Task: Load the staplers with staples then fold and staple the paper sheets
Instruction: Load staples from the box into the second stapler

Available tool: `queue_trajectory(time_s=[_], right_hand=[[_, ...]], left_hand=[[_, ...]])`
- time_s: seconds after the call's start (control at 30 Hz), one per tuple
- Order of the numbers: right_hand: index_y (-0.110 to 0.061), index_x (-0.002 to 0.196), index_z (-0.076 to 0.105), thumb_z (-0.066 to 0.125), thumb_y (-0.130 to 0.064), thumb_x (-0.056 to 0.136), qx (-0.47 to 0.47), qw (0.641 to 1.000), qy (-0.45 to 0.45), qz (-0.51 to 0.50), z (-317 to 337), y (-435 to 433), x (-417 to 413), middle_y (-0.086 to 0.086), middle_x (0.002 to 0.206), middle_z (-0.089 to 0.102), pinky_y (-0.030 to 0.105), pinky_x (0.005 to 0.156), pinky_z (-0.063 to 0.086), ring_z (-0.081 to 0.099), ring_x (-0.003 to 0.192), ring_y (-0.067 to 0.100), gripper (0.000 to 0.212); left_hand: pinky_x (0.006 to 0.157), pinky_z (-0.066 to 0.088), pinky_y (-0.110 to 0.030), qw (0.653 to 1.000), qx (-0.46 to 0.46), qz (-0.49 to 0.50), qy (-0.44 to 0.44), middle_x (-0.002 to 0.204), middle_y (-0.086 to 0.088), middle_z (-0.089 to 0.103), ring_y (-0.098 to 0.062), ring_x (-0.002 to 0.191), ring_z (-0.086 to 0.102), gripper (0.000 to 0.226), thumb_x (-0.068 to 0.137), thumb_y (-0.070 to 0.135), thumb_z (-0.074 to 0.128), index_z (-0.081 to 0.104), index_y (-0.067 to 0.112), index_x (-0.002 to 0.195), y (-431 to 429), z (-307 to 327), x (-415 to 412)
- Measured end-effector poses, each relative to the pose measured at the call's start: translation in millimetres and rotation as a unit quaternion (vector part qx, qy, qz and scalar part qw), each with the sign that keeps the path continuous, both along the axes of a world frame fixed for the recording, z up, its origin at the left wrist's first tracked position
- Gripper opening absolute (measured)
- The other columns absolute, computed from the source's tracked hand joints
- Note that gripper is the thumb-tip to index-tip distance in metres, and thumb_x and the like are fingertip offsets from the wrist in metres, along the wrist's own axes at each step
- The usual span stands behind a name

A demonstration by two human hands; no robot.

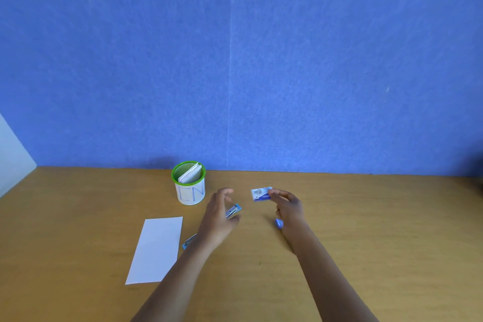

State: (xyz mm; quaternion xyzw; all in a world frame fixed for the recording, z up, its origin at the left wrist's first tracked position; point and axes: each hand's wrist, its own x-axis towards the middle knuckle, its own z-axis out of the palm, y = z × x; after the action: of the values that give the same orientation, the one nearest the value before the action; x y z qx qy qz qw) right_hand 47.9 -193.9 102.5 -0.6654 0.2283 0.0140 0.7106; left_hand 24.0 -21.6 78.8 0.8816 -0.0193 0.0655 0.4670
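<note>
My left hand [219,213] grips a small blue stapler [233,212] just above the wooden table, its metal face turned up. My right hand [287,206] pinches a small blue and white staple box [260,193] between thumb and fingers, to the right of the stapler. A second blue stapler [188,241] lies on the table, partly hidden under my left forearm. A blue piece [279,223] shows beneath my right palm; what it is cannot be told. A white paper sheet [156,249] lies flat at the left.
A green-rimmed mesh cup [188,183] with a white label holds folded papers, behind the left hand near the blue wall. The wooden table [366,230] stretches wide to the right. A white panel [10,154] stands at the far left edge.
</note>
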Motion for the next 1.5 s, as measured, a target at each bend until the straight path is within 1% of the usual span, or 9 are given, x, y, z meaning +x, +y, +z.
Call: queue_trajectory(time_s=[0.17, 0.3, 0.53, 0.73, 0.87, 1.03, 1.23, 1.3, 1.5], right_hand=[[-0.019, 0.085, 0.068, 0.073, -0.026, 0.079, -0.037, 0.994, 0.025, -0.103, -24.1, -47.2, 24.8, 0.003, 0.082, 0.063, 0.026, 0.055, 0.038, 0.044, 0.058, 0.013, 0.010], [-0.018, 0.092, 0.068, 0.071, -0.027, 0.080, -0.065, 0.987, 0.053, -0.139, -34.1, -70.6, 36.0, 0.001, 0.072, 0.056, 0.025, 0.049, 0.035, 0.040, 0.055, 0.013, 0.015], [-0.014, 0.098, 0.068, 0.067, -0.025, 0.084, -0.137, 0.976, 0.081, -0.150, -43.9, -85.9, 49.0, 0.007, 0.087, 0.060, 0.024, 0.047, 0.033, 0.050, 0.078, 0.021, 0.018], [-0.007, 0.099, 0.067, 0.064, -0.023, 0.087, -0.225, 0.961, 0.086, -0.137, -50.9, -86.4, 55.4, 0.015, 0.086, 0.062, 0.023, 0.044, 0.029, 0.048, 0.067, 0.022, 0.021], [-0.005, 0.099, 0.068, 0.061, -0.018, 0.088, -0.279, 0.949, 0.073, -0.130, -56.6, -85.7, 56.3, 0.016, 0.100, 0.068, 0.026, 0.059, 0.039, 0.051, 0.078, 0.022, 0.018], [-0.013, 0.111, 0.061, 0.041, -0.008, 0.092, -0.145, 0.966, 0.091, -0.193, -46.4, -77.3, 56.1, 0.009, 0.103, 0.059, 0.027, 0.055, 0.040, 0.051, 0.078, 0.022, 0.028], [0.005, 0.114, 0.052, 0.028, 0.010, 0.094, 0.131, 0.980, 0.022, -0.150, -16.8, -36.4, 42.4, 0.020, 0.108, 0.055, 0.025, 0.071, 0.048, 0.055, 0.086, 0.024, 0.031], [0.004, 0.108, 0.054, 0.030, 0.012, 0.094, 0.156, 0.982, 0.007, -0.111, -5.6, -20.5, 34.8, 0.020, 0.103, 0.058, 0.027, 0.081, 0.049, 0.056, 0.089, 0.025, 0.029], [-0.010, 0.095, 0.066, 0.040, -0.007, 0.093, 0.052, 0.997, 0.024, 0.049, 19.9, 22.0, 9.6, -0.001, 0.077, 0.047, 0.020, 0.057, 0.035, 0.036, 0.060, 0.012, 0.027]], left_hand=[[0.091, 0.038, -0.030, 0.976, 0.212, 0.038, 0.022, 0.120, 0.001, 0.053, -0.020, 0.114, 0.049, 0.050, 0.078, 0.017, 0.065, 0.049, 0.021, 0.124, 16.6, -19.5, -2.6], [0.096, 0.033, -0.029, 0.952, 0.290, 0.058, 0.082, 0.126, 0.002, 0.047, -0.019, 0.120, 0.042, 0.049, 0.082, 0.027, 0.061, 0.045, 0.026, 0.128, 22.3, -30.5, -2.5], [0.095, 0.034, -0.028, 0.948, 0.292, 0.084, 0.092, 0.118, 0.003, 0.053, -0.017, 0.116, 0.046, 0.035, 0.085, 0.027, 0.058, 0.055, 0.025, 0.119, 28.0, -42.0, 5.0], [0.089, 0.037, -0.028, 0.957, 0.256, 0.101, 0.091, 0.107, 0.003, 0.059, -0.017, 0.108, 0.052, 0.025, 0.084, 0.026, 0.060, 0.063, 0.024, 0.109, 31.1, -48.4, 9.7], [0.082, 0.043, -0.030, 0.964, 0.231, 0.110, 0.073, 0.098, 0.002, 0.061, -0.018, 0.099, 0.056, 0.021, 0.083, 0.024, 0.062, 0.067, 0.022, 0.104, 31.0, -50.8, 7.9], [0.074, 0.045, -0.031, 0.975, 0.189, 0.111, 0.043, 0.090, -0.002, 0.061, -0.021, 0.090, 0.057, 0.022, 0.080, 0.024, 0.069, 0.069, 0.017, 0.100, 29.3, -49.6, 4.6], [0.072, 0.048, -0.033, 0.983, 0.151, 0.108, 0.013, 0.091, -0.007, 0.060, -0.025, 0.090, 0.057, 0.019, 0.081, 0.014, 0.068, 0.070, 0.009, 0.100, 25.6, -50.3, 5.2], [0.072, 0.050, -0.037, 0.982, 0.155, 0.105, -0.016, 0.089, -0.008, 0.062, -0.028, 0.087, 0.058, 0.018, 0.080, 0.011, 0.069, 0.070, 0.008, 0.097, 23.9, -48.4, 4.4], [0.058, 0.049, -0.037, 0.976, 0.164, 0.083, -0.117, 0.075, -0.008, 0.067, -0.030, 0.066, 0.061, 0.013, 0.080, 0.010, 0.069, 0.067, 0.008, 0.093, 15.0, -24.7, -0.2]])
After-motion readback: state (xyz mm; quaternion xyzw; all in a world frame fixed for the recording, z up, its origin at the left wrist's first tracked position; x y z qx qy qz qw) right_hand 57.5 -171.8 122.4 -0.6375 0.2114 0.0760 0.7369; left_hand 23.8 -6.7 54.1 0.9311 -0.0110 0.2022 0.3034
